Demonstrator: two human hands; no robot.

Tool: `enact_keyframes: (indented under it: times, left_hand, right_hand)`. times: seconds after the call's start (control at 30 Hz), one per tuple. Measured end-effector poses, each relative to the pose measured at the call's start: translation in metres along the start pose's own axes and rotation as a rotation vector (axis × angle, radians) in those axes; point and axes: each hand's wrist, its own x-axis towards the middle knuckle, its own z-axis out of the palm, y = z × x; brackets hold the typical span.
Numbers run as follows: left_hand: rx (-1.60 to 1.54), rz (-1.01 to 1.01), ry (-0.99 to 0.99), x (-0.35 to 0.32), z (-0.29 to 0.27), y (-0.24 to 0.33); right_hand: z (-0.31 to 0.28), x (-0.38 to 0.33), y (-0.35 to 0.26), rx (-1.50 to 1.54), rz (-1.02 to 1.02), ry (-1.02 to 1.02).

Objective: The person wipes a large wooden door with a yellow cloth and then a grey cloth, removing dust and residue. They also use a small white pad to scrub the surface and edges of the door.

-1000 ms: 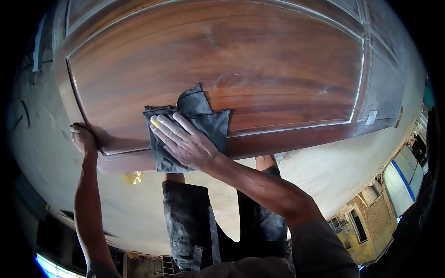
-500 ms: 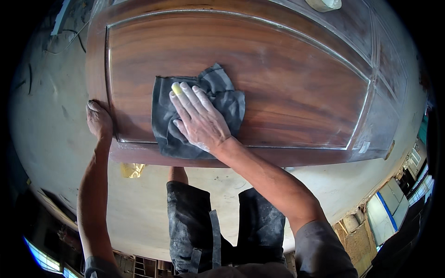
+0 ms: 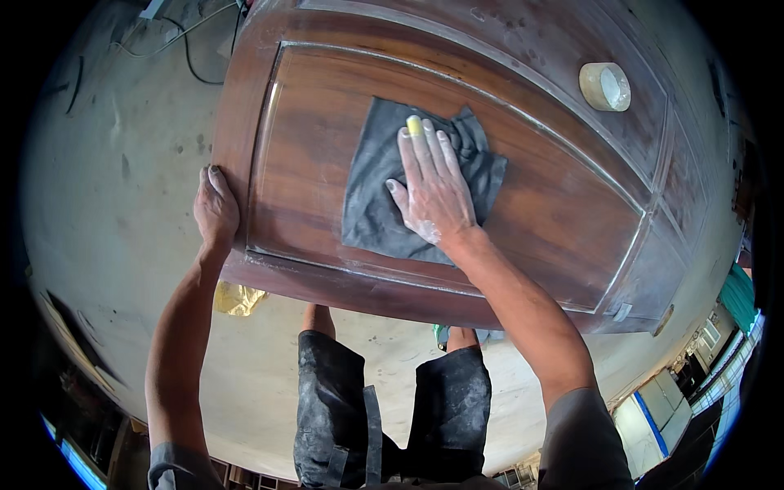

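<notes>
A large reddish-brown wooden door (image 3: 563, 196), with a raised moulding around its panel, lies in front of me. My right hand (image 3: 437, 184) rests flat on a crumpled dark grey cloth (image 3: 371, 192), pressing it against the panel. Its fingers are stretched out, with yellow wrapping on one fingertip and pale dust over the skin. My left hand (image 3: 216, 208) is closed around the door's left edge, thumb on top; the fingers underneath are hidden.
A roll of tape (image 3: 605, 86) sits on the far right part of the door. Cables (image 3: 189, 61) trail across the floor at the upper left. Crumpled gold-coloured wrapping (image 3: 238, 299) shows below the near left corner. Sheets of panelling (image 3: 653, 420) stand at the lower right.
My right hand and the cloth have slid away from the near frame and a little right across the panel. The view has shifted and tilted; my left hand keeps its hold on the edge.
</notes>
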Motion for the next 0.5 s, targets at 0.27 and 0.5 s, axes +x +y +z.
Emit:
enact_keyframes:
  times: [0.27, 0.5]
  left_hand:
    - [-0.011, -0.132, -0.053, -0.002, -0.006, 0.020]
    - [-0.045, -0.100, -0.077, -0.007, -0.012, 0.021]
  right_hand:
    - [0.012, -0.013, 0.013, -0.208, 0.320, 0.060]
    - [0.013, 0.096, -0.044, -0.126, -0.194, 0.001]
